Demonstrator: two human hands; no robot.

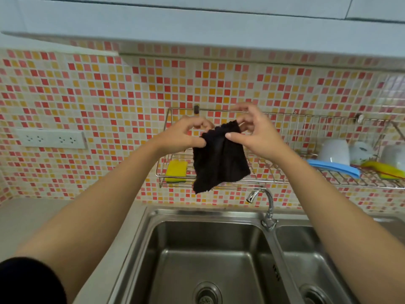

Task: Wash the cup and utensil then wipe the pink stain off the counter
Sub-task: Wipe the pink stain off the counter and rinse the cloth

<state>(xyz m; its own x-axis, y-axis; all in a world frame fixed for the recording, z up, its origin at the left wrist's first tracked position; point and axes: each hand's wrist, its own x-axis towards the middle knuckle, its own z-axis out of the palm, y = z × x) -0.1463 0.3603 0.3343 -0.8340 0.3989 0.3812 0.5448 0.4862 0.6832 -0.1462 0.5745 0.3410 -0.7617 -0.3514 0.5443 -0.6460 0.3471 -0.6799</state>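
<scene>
No pink stain shows on the counter (32, 216) at left. The left hand (175, 139) and right hand (256, 137) each keep a pinching grip on the black cloth (219, 159) above the sink (210, 242). Cups (334, 152) drain at right, so wiping seems in hand; next, the cloth must reach the stain.

A sink (197, 212) is sitting in the near middle, set into the counter (32, 216), which is stretching off to the left. The tap (266, 205) is standing at the sink's far edge, between its two basins. Behind it the wall (87, 95) is carrying a rack (306, 119) that is running from the middle to the right edge. A sponge (176, 171) is lying in the rack's left end and cups (334, 152) are sitting in its right end. A socket (51, 139) is sitting on the wall to the left. The cloth (220, 159) is hanging in front of the rack, just right of the sponge, with the left hand (179, 137) pinching its top left and the right hand (254, 137) its top right.
</scene>
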